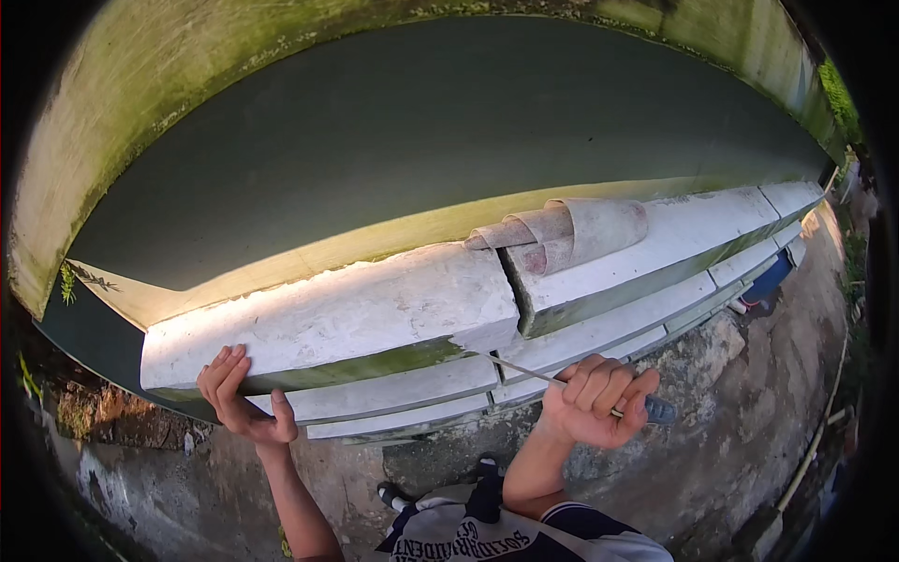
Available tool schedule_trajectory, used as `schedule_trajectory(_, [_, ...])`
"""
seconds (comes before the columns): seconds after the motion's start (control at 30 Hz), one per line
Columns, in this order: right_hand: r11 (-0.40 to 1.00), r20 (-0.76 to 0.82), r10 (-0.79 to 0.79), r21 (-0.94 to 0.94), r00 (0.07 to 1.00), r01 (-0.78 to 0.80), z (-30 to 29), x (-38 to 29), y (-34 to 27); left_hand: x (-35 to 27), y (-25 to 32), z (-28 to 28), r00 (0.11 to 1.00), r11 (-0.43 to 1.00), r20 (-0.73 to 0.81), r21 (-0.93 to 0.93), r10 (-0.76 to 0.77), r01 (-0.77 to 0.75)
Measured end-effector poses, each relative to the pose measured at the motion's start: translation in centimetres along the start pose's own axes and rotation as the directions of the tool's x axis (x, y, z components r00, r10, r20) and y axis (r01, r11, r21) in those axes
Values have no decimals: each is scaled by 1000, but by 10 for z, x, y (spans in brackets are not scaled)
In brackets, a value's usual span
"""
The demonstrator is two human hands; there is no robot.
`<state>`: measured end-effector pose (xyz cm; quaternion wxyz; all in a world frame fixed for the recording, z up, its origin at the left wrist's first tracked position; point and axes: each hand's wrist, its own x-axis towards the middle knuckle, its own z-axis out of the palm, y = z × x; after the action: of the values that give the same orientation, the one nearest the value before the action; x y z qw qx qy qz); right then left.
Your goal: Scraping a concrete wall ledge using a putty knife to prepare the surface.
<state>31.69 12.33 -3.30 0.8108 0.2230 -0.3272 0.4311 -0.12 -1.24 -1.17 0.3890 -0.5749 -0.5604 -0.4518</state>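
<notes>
My right hand point(597, 402) is wrapped around the dark handle of a thin-bladed metal hand tool point(523, 369). Its tip meets the lower front edge of a white-topped ledge block point(337, 309), where a pale patch borders the green, moss-stained face point(379, 364). Whether the blade is flat or round I cannot tell. At the block's left end my left hand point(242, 397) rests with its fingertips on the front edge and its thumb apart, holding nothing. A curled, worn sheet that looks like sandpaper point(562, 232) lies across the gap beside the neighbouring block point(674, 239).
Lower white-topped steps point(393, 388) run beneath the ledge. Behind it stands a dark grey recessed panel point(449, 126) under an algae-stained wall edge point(211, 56). A blue object point(769, 281) sits under the steps at right. Rough concrete ground point(632, 485) lies below, with a pole point(815, 449) at far right.
</notes>
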Motion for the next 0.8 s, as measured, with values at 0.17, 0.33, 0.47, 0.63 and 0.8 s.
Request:
schedule_trajectory(0.17, [989,-22,100,110,995,-97,-5,-5,17,-1,2,2,1000,1000,-10,-26,-7,7])
schedule_trajectory(0.33, [989,-17,12,149,1000,-9,6,-3,-2,-3,1,-6,999,1000,26,15,-19,18])
schedule_trajectory(0.47, [990,-33,48,131,998,-44,3,-4,15,0,4,1,1000,999,3,-34,-11,11])
schedule_trajectory(0.63, [984,22,160,80,987,-162,3,-15,10,-2,-1,-6,1000,1000,18,-4,-13,13])
schedule_trajectory(0.8, [995,-40,-46,88,998,49,-2,1,4,-1,1,-1,1000,1000,9,-9,-7,7])
